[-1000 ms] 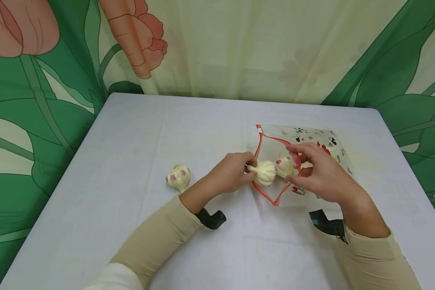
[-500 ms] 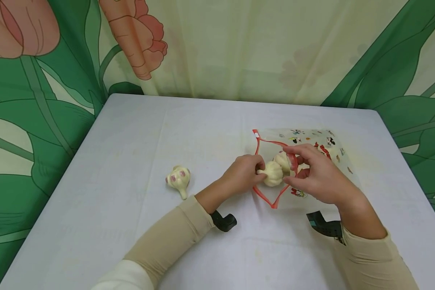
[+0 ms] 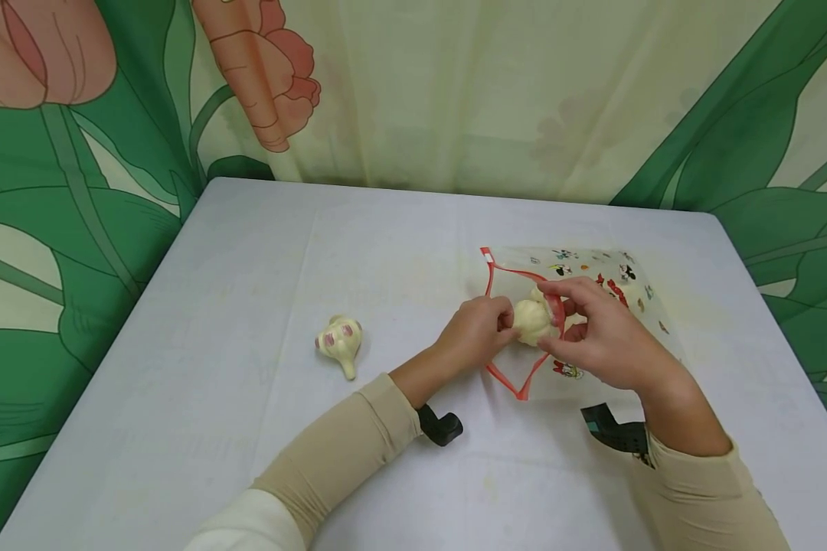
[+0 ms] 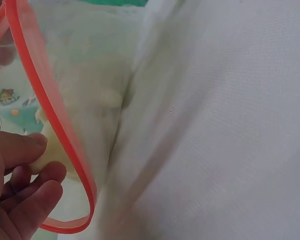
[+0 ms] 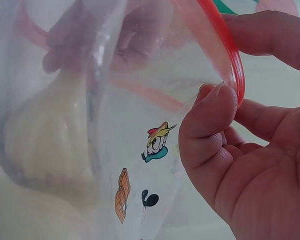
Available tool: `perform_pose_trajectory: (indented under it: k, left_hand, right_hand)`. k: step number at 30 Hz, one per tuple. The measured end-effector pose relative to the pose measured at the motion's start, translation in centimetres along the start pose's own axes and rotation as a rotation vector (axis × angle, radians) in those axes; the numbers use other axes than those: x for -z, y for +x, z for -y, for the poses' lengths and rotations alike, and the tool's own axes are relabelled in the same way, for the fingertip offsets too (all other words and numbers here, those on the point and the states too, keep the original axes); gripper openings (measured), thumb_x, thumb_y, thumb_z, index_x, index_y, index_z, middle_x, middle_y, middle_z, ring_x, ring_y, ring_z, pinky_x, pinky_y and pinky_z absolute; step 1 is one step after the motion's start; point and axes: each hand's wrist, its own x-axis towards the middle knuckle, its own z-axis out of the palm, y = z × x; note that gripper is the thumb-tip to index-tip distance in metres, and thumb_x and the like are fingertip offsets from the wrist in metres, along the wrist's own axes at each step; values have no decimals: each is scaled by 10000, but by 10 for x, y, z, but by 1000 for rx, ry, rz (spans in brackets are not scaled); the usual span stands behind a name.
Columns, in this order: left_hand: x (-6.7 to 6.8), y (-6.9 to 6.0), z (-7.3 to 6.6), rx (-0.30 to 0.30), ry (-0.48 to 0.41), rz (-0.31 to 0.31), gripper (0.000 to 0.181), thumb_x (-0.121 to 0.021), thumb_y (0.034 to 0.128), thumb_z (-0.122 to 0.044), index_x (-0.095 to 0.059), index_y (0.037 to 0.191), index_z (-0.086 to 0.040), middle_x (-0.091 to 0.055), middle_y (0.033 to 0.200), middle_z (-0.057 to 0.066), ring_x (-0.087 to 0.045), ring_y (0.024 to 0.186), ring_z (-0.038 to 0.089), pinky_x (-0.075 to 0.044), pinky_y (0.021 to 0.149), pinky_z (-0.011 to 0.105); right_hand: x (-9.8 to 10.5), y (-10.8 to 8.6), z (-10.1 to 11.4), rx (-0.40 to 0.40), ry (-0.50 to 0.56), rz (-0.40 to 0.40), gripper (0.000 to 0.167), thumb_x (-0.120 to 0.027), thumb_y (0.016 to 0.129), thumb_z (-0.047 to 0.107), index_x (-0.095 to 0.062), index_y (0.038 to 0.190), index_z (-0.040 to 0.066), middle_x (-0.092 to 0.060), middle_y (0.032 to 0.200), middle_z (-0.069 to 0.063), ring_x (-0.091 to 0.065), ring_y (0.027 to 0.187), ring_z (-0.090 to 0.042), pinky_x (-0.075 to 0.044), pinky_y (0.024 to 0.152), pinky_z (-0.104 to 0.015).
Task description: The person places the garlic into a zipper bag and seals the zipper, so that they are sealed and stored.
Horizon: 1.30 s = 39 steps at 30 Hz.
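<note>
My left hand [image 3: 475, 333] pinches a garlic bulb [image 3: 532, 321] by its stem, inside the mouth of a clear zip bag [image 3: 596, 264] with a red rim and cartoon prints. Through the film in the right wrist view, the held bulb [image 5: 50, 135] shows pale, with another pale garlic bulb [image 5: 30, 215] below it. My right hand [image 3: 609, 337] grips the red rim [image 5: 235, 70] between thumb and fingers, spreading the mouth. The right hand partly hides the bag's contents in the head view. A third garlic bulb [image 3: 339, 342], with purplish patches, lies on the table to the left.
The bag lies on a white-covered table [image 3: 262, 252], towards its right side. Behind the far table edge hangs a curtain [image 3: 441, 92] printed with large leaves and flowers. Black straps [image 3: 441, 427] sit around both wrists.
My left hand has moved right, carrying the garlic bulb deeper into the bag's mouth. My right hand has stayed nearly still on the rim. The bulb on the table has not shifted since half a second ago.
</note>
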Motion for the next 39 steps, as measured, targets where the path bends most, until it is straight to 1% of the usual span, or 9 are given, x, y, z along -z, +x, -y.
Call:
perform_pose_trajectory:
  k: [4, 7, 12, 20, 24, 28, 33, 36, 39]
  left_hand:
    - [-2, 0, -1, -8, -5, 4, 109, -740, 922, -143, -653, 867, -107, -576, 757, -47, -512, 730, 95, -408, 629, 159]
    - [-3, 1, -2, -21, -7, 28, 48, -737, 924, -136, -710, 924, -95, -614, 797, -51, -536, 750, 86, -422, 654, 143]
    - [-5, 2, -3, -46, -6, 91, 112, -726, 932, -134, -753, 1025, -77, -653, 849, -45, -557, 776, 78, -430, 687, 123]
    - [-8, 5, -3, -92, -2, 145, 132, -706, 939, -124, -744, 1052, -67, -668, 879, -39, -561, 790, 63, -427, 707, 104]
    - [-9, 4, -2, -75, -26, 169, 189, -708, 937, -124, -733, 1111, -57, -702, 967, -18, -601, 838, 46, -439, 740, 92]
    - [-4, 1, -1, -36, -84, 179, 256, -721, 921, -111, -708, 1168, -41, -713, 1085, 25, -641, 898, 35, -459, 776, 93]
    - [4, -7, 2, -8, -116, 184, 321, -743, 914, -146, -677, 1209, -41, -697, 1135, 31, -638, 937, 31, -465, 801, 104]
    - [12, -15, 4, 7, -142, 179, 361, -756, 906, -148, -658, 1235, -38, -681, 1174, 37, -640, 981, 47, -468, 832, 121]
    - [22, -26, 7, 7, -182, 150, 384, -763, 902, -135, -645, 1251, -27, -669, 1188, 62, -641, 1014, 87, -474, 860, 149]
  right_hand:
    - [-1, 0, -1, 12, 9, -2, 633, -788, 834, -9, -495, 1391, -69, -489, 1107, -125, -561, 901, -283, -536, 699, -180]
    - [-1, -1, -3, 12, 21, 2, 640, -787, 834, -14, -485, 1394, -82, -491, 1164, -152, -571, 945, -307, -539, 709, -176]
    - [-1, -1, -4, -4, 28, 11, 650, -788, 836, -12, -473, 1400, -85, -484, 1176, -156, -575, 972, -316, -542, 719, -177]
    - [-2, -2, -3, 3, 11, 8, 628, -778, 832, -33, -490, 1389, -67, -485, 1147, -128, -574, 919, -279, -546, 723, -185]
    - [-3, -1, -4, 12, 0, 2, 627, -776, 821, -51, -500, 1384, -60, -480, 1091, -107, -576, 898, -262, -550, 718, -192]
    - [-2, 0, -4, 21, 17, -1, 635, -782, 819, -53, -498, 1386, -67, -475, 1071, -105, -576, 889, -284, -551, 709, -193]
    - [-1, 1, -4, 35, 38, -3, 625, -777, 822, -58, -500, 1382, -74, -472, 1056, -104, -578, 876, -288, -552, 701, -196]
    - [0, 1, -3, 25, 33, -5, 614, -774, 824, -57, -503, 1375, -74, -467, 1041, -105, -583, 872, -293, -554, 700, -198]
    - [0, 1, -2, 13, 25, -8, 616, -780, 823, -49, -503, 1372, -74, -467, 1059, -114, -586, 884, -301, -553, 705, -192]
